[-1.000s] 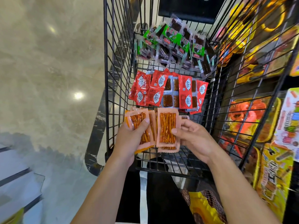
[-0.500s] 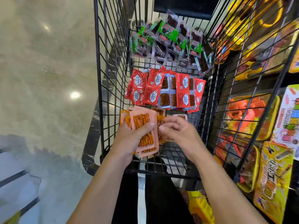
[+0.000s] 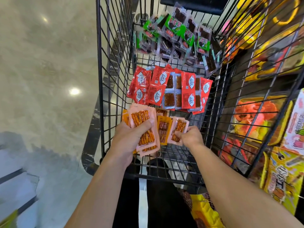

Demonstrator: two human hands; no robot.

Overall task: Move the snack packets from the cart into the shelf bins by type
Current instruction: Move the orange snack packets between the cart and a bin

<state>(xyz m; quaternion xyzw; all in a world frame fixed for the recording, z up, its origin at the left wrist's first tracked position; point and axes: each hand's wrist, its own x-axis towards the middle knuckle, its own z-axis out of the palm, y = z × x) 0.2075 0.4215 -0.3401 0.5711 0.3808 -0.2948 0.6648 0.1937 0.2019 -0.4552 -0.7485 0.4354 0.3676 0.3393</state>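
Note:
Inside a black wire cart lie three groups of snack packets. Green packets are piled at the far end and red packets cover the middle. Nearest me are pink packets of orange sticks. My left hand grips a stack of pink packets, thumb on top. My right hand pinches one more pink packet lying on the cart floor. An orange packet lies between the two.
Shelf bins with orange, yellow and red snack packs stand to the right of the cart, behind its wire side. A net bag with a yellow pack hangs near my right forearm. Polished stone floor stretches on the left.
My right hand left the stack held by my left hand, moved right and down, and now pinches another pink packet on the cart floor. The stack in my left hand has grown.

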